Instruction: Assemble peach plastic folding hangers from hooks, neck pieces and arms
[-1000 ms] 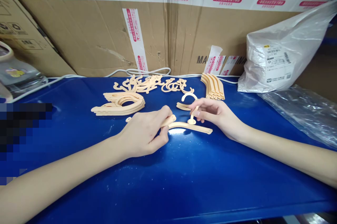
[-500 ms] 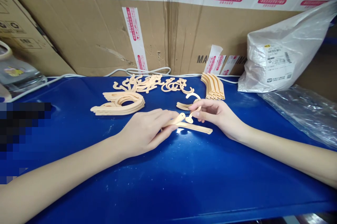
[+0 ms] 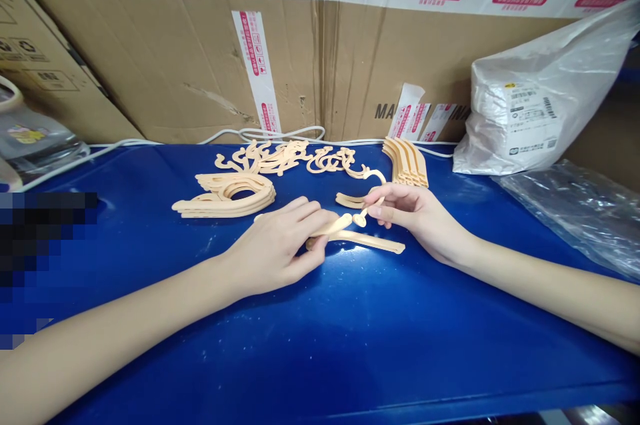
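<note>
My left hand is closed round a cream plastic hanger arm, its rounded end sticking out past the fingertips. Under it, a second hanger arm reaches to the right; whether the hand grips this one or it lies on the table, I cannot tell. My right hand pinches a cream hanger hook between thumb and fingers. The hook's curve points up, and its round foot hangs close beside the left hand's arm end. Behind the right fingers lies another short curved piece, partly hidden.
Loose hooks lie heaped at the back of the blue table. Hanger arms stand stacked at left and right. A cardboard box walls the rear, a white bag and clear plastic are right.
The hook in my right hand has shifted slightly right and up. My left fingers have drawn back a little along the hanger arm, its end still near the hook's foot.
</note>
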Available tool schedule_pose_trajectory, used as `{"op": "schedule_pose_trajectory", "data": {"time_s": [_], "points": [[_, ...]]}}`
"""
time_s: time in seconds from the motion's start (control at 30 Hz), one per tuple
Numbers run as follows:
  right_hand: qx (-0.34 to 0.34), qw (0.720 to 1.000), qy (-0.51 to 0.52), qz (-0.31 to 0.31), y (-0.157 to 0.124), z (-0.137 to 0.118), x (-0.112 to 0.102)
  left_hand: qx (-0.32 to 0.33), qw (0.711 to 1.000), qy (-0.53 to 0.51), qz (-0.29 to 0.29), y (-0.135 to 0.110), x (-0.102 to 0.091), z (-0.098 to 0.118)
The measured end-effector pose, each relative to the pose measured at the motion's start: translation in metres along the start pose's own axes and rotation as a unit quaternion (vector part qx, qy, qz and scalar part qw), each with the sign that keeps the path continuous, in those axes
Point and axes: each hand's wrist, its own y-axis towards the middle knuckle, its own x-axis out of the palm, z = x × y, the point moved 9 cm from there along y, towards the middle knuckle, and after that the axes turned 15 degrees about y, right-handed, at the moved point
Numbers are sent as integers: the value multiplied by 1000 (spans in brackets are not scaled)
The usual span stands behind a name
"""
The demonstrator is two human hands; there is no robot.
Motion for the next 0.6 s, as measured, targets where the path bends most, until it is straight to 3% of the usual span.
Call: {"op": "schedule_pose_trajectory", "data": {"time_s": [0.3, 0.6], "points": [[-1, 1000, 28, 5, 0, -1, -1, 19, 1000, -17, -10, 0, 2, 1], [14, 1000, 26, -6, 1, 3, -1, 54, 998, 14, 17, 1, 2, 4]]}}
